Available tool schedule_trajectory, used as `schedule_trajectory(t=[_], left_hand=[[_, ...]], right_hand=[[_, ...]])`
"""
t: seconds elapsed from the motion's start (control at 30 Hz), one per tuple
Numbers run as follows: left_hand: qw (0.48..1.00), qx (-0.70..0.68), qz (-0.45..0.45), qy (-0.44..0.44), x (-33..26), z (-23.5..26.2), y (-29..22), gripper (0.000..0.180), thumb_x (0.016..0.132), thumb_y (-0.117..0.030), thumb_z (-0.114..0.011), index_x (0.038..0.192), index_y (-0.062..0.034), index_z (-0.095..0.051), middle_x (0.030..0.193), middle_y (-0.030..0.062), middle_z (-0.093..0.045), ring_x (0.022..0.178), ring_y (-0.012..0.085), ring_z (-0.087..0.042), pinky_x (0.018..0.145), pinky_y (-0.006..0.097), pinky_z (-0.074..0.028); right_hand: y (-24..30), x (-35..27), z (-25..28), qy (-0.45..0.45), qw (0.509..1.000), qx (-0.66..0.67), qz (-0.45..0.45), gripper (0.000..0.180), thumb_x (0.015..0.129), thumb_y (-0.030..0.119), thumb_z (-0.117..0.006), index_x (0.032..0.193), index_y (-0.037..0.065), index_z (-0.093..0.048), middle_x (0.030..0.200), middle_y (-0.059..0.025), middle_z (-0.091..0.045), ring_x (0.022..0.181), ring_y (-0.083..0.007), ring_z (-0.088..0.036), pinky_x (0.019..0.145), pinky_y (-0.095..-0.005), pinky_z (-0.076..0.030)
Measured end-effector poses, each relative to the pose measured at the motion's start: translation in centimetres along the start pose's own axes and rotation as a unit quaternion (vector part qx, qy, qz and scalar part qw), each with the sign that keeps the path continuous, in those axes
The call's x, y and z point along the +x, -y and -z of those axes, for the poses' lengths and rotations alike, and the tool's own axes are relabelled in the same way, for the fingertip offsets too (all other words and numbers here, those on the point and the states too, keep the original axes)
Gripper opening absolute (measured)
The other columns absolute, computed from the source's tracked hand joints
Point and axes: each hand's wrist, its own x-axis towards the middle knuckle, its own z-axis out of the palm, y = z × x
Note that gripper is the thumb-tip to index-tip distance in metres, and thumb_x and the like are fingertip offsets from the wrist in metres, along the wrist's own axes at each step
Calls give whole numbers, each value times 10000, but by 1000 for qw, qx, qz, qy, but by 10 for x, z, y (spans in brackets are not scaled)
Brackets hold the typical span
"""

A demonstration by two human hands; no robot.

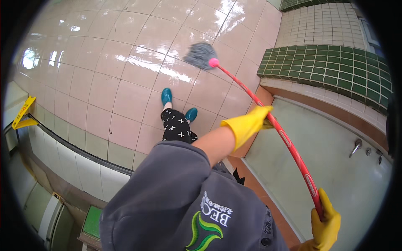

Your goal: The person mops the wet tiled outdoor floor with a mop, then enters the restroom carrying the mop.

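A string mop with a red handle (289,144) slants from the lower right toward the upper middle. Its grey mop head (201,55), joined by a pink socket (214,62), rests on the glossy pink tiled floor (136,98) beyond my feet. My left hand (247,126), in a yellow rubber glove, is closed around the middle of the handle, with its arm stretched across my body. At the handle's upper end, my right hand (326,228), gloved likewise, grips the shaft. Teal shoes (166,96) stand on the tiles below patterned black trousers (178,125).
To the right is a pale door (310,154) with a metal lever handle (356,147). A green-tiled ledge (322,69) juts out beyond it. A yellow folding stand (24,113) is at the far left, beside a dark-edged tiled border (79,147). Bright reflections lie on the floor.
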Motion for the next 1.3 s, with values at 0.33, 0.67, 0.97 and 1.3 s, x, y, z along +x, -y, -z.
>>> schedule_trajectory(t=[0.33, 0.67, 0.97, 1.3], left_hand=[[978, 28, -22, -206, -46, 22, 48, 290, 819, -110, -544, 1073, -13, -445, 827, 150, -606, 659, 270, -629, 543, 372, -553], [920, 94, -216, -312, -214, 242, -51, 196, 805, -134, -589, 895, 27, -522, 678, 107, -567, 594, 259, -608, 477, 379, -503], [832, 26, -372, -411, -432, 495, -239, 623, 833, -541, -514, 1168, -25, -414, 934, 216, -593, 770, 324, -610, 650, 450, -523], [840, 10, -399, -368, -463, 549, -182, 804, 733, -653, -571, 1267, -84, -379, 1206, 186, -495, 1005, 323, -546, 796, 453, -484]], right_hand=[[47, -22, 15, 118, 969, 101, -190, 448, 653, -4, -517, 1090, -30, -609, 576, -54, -548, 367, -111, -481, 337, -230, -353], [144, -45, -77, 363, 910, 163, -118, 308, 803, 84, -541, 1100, 42, -614, 629, -68, -582, 492, -133, -554, 457, -242, -410], [448, -75, -277, 212, 874, 25, 436, 358, 852, 292, -431, 1158, 149, -549, 892, -132, -635, 796, -303, -619, 717, -386, -478], [444, -100, -360, 225, 864, -25, 450, 256, 836, 162, -445, 1076, 113, -519, 837, -153, -641, 787, -360, -629, 715, -438, -479]])
